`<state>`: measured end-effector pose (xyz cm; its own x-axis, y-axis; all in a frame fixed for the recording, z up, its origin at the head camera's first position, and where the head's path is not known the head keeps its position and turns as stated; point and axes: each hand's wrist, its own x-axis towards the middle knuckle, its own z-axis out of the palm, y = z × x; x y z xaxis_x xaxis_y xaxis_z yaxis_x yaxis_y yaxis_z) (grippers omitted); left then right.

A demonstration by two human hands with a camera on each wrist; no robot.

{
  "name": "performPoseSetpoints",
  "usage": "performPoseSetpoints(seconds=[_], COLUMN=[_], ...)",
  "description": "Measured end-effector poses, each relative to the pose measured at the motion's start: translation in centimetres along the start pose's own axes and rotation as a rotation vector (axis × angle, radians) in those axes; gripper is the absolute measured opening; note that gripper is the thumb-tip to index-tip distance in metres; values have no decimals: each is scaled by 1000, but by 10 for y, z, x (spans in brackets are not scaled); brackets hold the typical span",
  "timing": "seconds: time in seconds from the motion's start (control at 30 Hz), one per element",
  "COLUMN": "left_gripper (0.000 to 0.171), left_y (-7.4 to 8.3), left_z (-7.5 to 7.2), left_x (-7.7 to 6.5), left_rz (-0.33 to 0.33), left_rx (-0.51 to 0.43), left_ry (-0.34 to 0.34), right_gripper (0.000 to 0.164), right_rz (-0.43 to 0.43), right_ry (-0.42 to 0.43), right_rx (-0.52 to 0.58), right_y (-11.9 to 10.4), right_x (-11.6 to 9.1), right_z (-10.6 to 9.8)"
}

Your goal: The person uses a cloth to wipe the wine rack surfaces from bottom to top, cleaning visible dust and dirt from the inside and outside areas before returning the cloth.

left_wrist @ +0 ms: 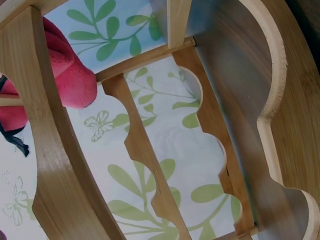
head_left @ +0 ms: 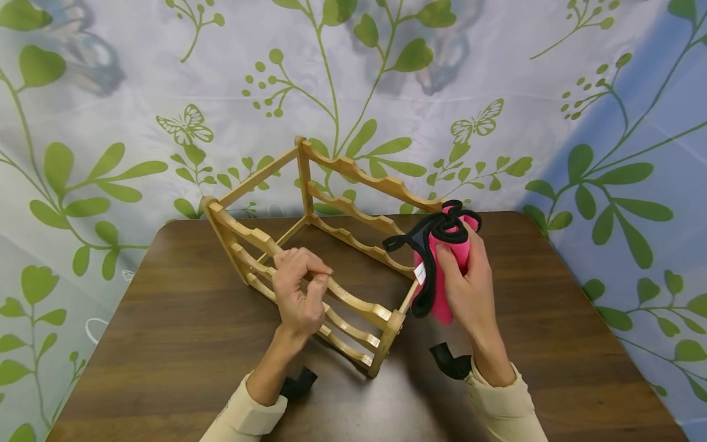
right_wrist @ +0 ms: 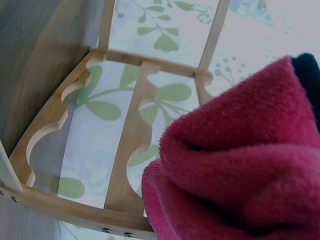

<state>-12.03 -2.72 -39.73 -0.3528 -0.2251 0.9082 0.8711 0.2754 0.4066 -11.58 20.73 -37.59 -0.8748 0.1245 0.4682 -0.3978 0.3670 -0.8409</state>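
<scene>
My left hand (head_left: 299, 293) grips the wooden rack's (head_left: 353, 212) near rail, steadying it; my right hand (head_left: 466, 287), at 3 o'clock, clutches the pink cloth (head_left: 442, 261) bunched against its end

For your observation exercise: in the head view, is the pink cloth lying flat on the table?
No, the right hand holds the cloth bunched up against the rack.

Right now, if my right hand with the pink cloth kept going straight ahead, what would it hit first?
Probably the wooden rack's far scalloped rail; the right hand holds the pink, black-edged cloth at the rack's end, though depth is unclear.
</scene>
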Motion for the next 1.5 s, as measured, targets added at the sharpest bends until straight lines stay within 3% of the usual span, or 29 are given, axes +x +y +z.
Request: performPoseSetpoints(seconds=[0.3,0.43,0.57,0.63,0.77,0.93,1.03,1.1,1.17,1.27,1.33,1.4,1.5], left_gripper=[14,14,15,16,16,18,20,23,28,37,41,42,38], left_y=[-9,-14,-17,-17,-16,-11,-1,7,17,33,44,54,63], left_z=[-7,-11,-15,-17,-23,-27,-26,-22,-17,-6,2,8,13], left_x=[6,8,10,10,11,11,8,4,0,-6,-10,-16,-26], left_rz=[31,33,36,41,59,70,62,86,145,291,381,426,414], left_rx=[-46,-58,-49,-40,21,144,237,291,319,311,303,311,341], left_ry=[34,40,2,-28,-83,-111,-93,-53,-10,9,-37,-105,-182], right_gripper=[62,67,71,70,53,52,50,48,47,47,47,45,45], right_rz=[-58,-108,-229,-294,-419,-524,-564,-587,-588,-534,-475,-422,-367], right_ry=[-175,-215,-174,-142,-86,-42,17,104,229,440,549,606,569], right_rx=[-22,-117,-199,-160,-48,46,117,171,207,221,220,221,213], right_y=[-12,-17,-18,-16,-7,1,2,-1,-7,-16,-20,-21,-17], right_x=[-25,-38,-53,-59,-64,-64,-59,-54,-47,-34,-24,-15,-1], right_z=[0,4,10,13,19,19,16,13,9,2,-4,-9,-15])
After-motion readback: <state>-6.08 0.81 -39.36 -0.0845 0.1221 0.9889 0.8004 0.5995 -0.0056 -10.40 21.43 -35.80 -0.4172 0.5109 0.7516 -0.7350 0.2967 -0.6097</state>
